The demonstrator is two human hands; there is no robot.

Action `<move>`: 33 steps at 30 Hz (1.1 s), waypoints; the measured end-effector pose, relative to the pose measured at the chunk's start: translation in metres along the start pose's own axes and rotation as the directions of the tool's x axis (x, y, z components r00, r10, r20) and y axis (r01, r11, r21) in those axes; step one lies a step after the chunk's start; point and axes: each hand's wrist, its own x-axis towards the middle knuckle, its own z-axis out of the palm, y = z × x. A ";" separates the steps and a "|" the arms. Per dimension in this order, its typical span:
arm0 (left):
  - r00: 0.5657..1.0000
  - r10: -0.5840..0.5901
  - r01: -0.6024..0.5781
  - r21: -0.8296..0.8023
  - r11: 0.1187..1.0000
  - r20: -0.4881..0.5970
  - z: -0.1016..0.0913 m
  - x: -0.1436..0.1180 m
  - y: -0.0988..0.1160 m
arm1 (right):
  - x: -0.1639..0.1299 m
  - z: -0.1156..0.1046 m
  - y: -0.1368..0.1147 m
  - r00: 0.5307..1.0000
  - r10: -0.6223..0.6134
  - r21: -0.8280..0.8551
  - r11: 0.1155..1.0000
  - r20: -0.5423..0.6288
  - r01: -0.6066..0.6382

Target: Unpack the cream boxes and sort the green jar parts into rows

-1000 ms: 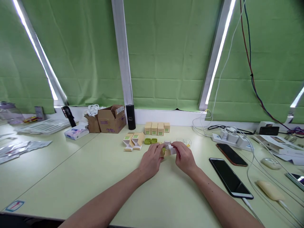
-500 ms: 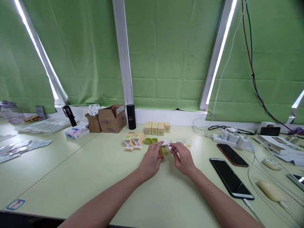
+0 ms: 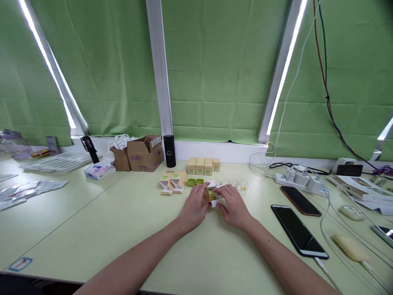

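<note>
Small tan carton with a green piece in its open end

The small carton is tan cardboard with white flaps folded open at its end, lying low over the pale counter between the left hand and the right hand. A green piece shows in the opening. Fingers of both hands close around it, hiding most of its sides.

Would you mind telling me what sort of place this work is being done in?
Probably an office or small packing workstation: a long pale desk under green window blinds, a power strip with chargers and phones, and a row of small tan cartons beside the little box held in both hands.
</note>
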 end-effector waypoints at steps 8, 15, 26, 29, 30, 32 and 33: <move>0.998 0.052 -0.054 0.107 0.993 0.029 0.002 -0.003 0.005 | 0.000 0.012 0.003 0.967 0.217 0.155 0.968 -0.134 -0.196; 0.991 0.098 -0.117 0.257 0.959 0.087 0.004 -0.006 0.011 | -0.001 0.025 0.002 0.923 0.365 0.217 0.917 -0.124 -0.334; 0.998 0.043 -0.051 0.285 0.957 0.033 0.001 -0.004 0.006 | 0.002 0.020 0.002 0.811 0.582 0.528 0.707 -0.055 -0.472; 0.999 0.037 -0.040 0.282 0.959 0.015 0.000 -0.003 0.006 | 0.003 0.020 0.005 0.776 0.629 0.581 0.650 -0.047 -0.491; 0.999 0.041 -0.041 0.277 0.960 0.008 0.000 -0.003 0.006 | 0.003 0.019 0.007 0.766 0.640 0.604 0.631 -0.053 -0.486; 0.999 0.051 -0.047 0.269 0.962 -0.007 -0.002 -0.002 0.006 | 0.004 0.019 0.009 0.743 0.666 0.661 0.587 -0.066 -0.467; 0.998 0.056 -0.049 0.268 0.962 -0.017 -0.002 -0.001 0.006 | 0.005 0.018 0.010 0.730 0.679 0.690 0.563 -0.072 -0.456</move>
